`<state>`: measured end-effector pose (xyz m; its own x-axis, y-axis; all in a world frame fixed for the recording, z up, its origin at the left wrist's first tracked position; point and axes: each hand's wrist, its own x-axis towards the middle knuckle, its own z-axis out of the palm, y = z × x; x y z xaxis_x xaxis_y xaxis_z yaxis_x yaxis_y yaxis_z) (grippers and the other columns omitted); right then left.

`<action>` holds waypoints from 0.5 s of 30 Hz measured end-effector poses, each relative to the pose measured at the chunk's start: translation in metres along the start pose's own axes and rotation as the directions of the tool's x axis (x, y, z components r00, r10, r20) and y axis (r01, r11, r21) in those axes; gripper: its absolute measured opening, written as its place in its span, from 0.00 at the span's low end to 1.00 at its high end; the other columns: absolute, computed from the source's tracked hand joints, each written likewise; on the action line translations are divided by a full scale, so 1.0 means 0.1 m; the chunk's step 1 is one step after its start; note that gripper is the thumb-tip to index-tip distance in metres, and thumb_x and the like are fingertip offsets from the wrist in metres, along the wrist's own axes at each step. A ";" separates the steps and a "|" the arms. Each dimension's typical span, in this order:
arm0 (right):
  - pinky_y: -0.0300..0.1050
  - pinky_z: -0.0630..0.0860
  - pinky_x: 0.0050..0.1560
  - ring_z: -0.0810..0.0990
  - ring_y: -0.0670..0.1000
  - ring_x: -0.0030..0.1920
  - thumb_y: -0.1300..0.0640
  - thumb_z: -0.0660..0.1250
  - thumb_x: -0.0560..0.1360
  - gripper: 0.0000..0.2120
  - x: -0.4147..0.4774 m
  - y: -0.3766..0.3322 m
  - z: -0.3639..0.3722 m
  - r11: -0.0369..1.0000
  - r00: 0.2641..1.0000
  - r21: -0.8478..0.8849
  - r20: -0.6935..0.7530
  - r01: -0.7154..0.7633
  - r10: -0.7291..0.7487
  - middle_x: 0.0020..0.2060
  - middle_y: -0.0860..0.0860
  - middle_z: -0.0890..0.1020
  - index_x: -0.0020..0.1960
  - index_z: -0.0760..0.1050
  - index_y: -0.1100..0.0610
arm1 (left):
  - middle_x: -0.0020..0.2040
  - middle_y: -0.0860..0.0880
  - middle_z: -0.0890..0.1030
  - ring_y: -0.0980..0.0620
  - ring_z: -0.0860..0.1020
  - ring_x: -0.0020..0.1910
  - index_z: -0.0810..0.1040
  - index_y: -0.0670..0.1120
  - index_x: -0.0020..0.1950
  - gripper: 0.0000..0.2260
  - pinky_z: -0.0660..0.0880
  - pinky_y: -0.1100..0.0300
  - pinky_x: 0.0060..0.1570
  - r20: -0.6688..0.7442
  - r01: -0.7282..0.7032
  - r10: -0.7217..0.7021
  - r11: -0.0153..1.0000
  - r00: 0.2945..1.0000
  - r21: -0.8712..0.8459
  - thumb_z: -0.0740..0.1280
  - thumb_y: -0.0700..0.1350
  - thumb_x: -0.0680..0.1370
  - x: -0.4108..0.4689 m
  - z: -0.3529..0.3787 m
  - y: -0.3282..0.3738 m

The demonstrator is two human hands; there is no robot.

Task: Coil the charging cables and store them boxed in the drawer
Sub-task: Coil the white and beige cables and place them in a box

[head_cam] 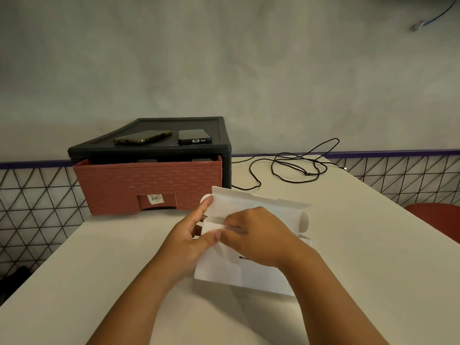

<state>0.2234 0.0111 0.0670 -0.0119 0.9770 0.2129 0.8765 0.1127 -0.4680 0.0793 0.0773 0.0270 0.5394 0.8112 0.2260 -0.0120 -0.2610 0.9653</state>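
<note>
Drawer (149, 185), woven red-brown, pulled partly out, 11 o'clock. Box (249, 275), white card, lid up, 6 o'clock: light and crushable, I judge, so I'd hold it by the edges. Cable (293, 168), black, loose at 1 o'clock: limp, best gathered from a plug end. I see the left hand (189, 242) gripping the box's end and the right hand (258, 235) pinching its front flap.

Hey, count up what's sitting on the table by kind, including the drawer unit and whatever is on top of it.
Phones: 2
White cardboard box: 1
Drawer unit: 1
Black cable tangle: 1 (I cannot tell how many cables are in it)
Total: 5
</note>
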 end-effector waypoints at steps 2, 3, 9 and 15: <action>0.46 0.73 0.40 0.77 0.52 0.38 0.44 0.61 0.76 0.14 -0.01 0.00 0.01 1.000 1.000 -0.009 0.015 -0.003 0.003 0.36 0.51 0.79 0.35 0.71 0.50 | 0.55 0.55 0.77 0.64 0.79 0.48 0.65 0.61 0.68 0.26 0.75 0.69 0.43 0.002 0.013 -0.013 1.000 1.000 0.012 0.65 0.37 0.76 0.00 -0.02 -0.02; 0.46 0.74 0.42 0.78 0.53 0.40 0.44 0.61 0.76 0.12 -0.01 0.01 0.02 1.000 1.000 -0.025 0.014 0.004 -0.004 0.38 0.52 0.80 0.40 0.74 0.50 | 0.56 0.52 0.78 0.60 0.80 0.50 0.65 0.61 0.67 0.26 0.75 0.68 0.43 0.002 0.019 -0.019 1.000 1.000 0.014 0.65 0.37 0.77 0.00 -0.02 -0.03; 0.46 0.75 0.52 0.75 0.50 0.53 0.52 0.62 0.76 0.12 0.01 0.11 0.09 0.995 0.982 -0.094 -0.184 0.034 -0.051 0.53 0.48 0.79 0.57 0.78 0.51 | 0.56 0.58 0.79 0.57 0.79 0.52 0.68 0.61 0.64 0.22 0.77 0.66 0.43 -0.107 0.019 -0.020 1.000 0.994 -0.006 0.62 0.37 0.78 0.03 -0.12 -0.08; 0.41 0.70 0.41 0.73 0.49 0.45 0.51 0.59 0.77 0.12 0.05 0.24 0.13 0.983 0.978 -0.182 -0.207 -0.029 -0.010 0.43 0.47 0.79 0.49 0.80 0.54 | 0.55 0.54 0.81 0.53 0.79 0.52 0.68 0.63 0.60 0.22 0.75 0.61 0.46 -0.211 0.031 -0.029 0.999 0.977 0.010 0.61 0.35 0.79 0.07 -0.15 -0.18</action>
<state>0.2380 0.0207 0.0453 0.0794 0.9173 0.3901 0.9494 0.0498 -0.3102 0.0702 0.0954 0.0130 0.3497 0.9105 0.2209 0.0133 -0.2406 0.9705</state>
